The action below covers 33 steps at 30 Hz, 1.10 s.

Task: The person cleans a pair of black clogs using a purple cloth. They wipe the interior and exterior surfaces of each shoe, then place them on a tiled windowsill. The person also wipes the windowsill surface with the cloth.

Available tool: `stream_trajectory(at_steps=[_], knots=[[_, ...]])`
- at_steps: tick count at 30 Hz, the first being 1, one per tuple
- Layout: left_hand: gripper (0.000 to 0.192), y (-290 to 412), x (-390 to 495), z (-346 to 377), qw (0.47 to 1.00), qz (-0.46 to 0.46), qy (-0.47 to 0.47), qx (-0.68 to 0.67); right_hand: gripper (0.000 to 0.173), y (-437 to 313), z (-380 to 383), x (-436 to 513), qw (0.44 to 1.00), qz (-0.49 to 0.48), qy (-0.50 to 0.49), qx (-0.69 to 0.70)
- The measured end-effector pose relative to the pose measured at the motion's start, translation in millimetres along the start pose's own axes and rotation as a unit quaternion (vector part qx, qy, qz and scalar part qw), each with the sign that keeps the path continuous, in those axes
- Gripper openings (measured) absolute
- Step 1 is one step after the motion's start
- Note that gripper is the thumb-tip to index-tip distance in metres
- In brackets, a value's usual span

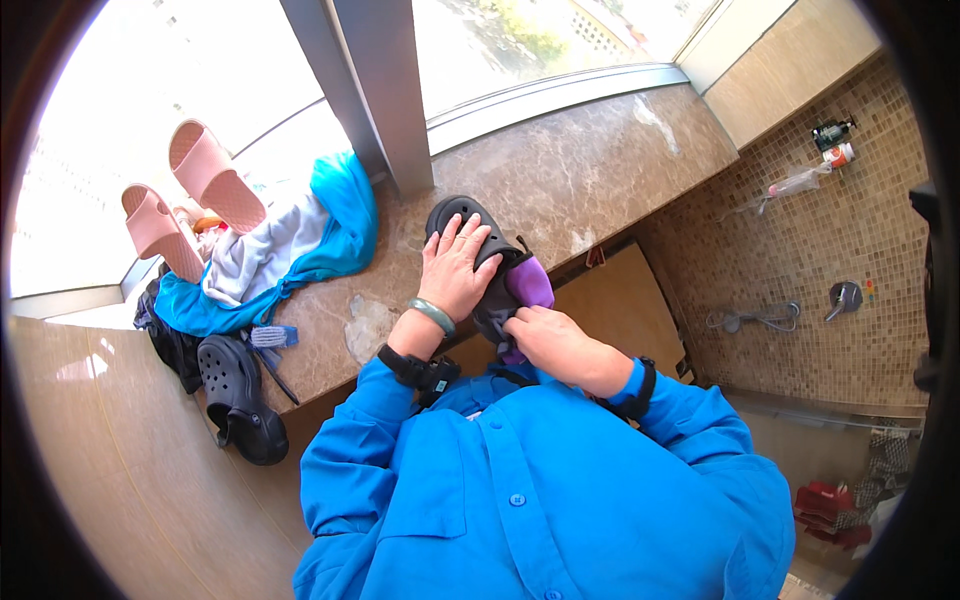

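A black clog shoe [454, 210] lies toe-away on the brown marble ledge [555, 180]. My left hand [454, 276], with a green bangle at the wrist, rests over its top with fingers spread, gripping it. At the heel end, a purple and dark grey cloth [530, 282] bulges out beside the shoe. My right hand [556, 345] pinches the grey part of that cloth near the ledge's front edge. How far the cloth reaches inside the shoe is hidden by my hands.
To the left are a second black clog [238, 397], a blue-and-white brush [273, 337], blue and pale cloth [341, 217] and two pink slippers [217, 180] by the window. A shower mixer [843, 300] and bottles [831, 135] are on the mosaic wall at right.
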<state>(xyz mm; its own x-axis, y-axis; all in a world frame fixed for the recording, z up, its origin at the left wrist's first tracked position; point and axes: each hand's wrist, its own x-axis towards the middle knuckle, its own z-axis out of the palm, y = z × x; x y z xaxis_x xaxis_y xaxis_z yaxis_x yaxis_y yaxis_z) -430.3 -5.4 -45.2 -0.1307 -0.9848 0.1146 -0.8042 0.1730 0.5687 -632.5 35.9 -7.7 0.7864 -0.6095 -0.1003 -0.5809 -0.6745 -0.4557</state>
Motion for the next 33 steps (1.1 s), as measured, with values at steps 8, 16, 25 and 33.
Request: stream_trajectory(at_steps=[8,16,25,33], knots=[[0.051,-9,8,-2,0.999,-0.015,0.006,-0.037,0.023,39,-42,-40,0.957,0.098,0.123,0.245],[0.050,-9,8,1,0.999,-0.010,0.017,-0.033,0.022,77,-23,-10,0.804,0.237,0.262,0.477],[0.043,-11,0,4,0.989,-0.010,0.081,-0.124,0.025,85,47,27,0.830,0.173,0.204,0.489],[0.036,-19,-22,-1,0.953,-0.038,0.136,-0.269,0.022,94,58,5,0.823,0.159,0.128,0.530]])
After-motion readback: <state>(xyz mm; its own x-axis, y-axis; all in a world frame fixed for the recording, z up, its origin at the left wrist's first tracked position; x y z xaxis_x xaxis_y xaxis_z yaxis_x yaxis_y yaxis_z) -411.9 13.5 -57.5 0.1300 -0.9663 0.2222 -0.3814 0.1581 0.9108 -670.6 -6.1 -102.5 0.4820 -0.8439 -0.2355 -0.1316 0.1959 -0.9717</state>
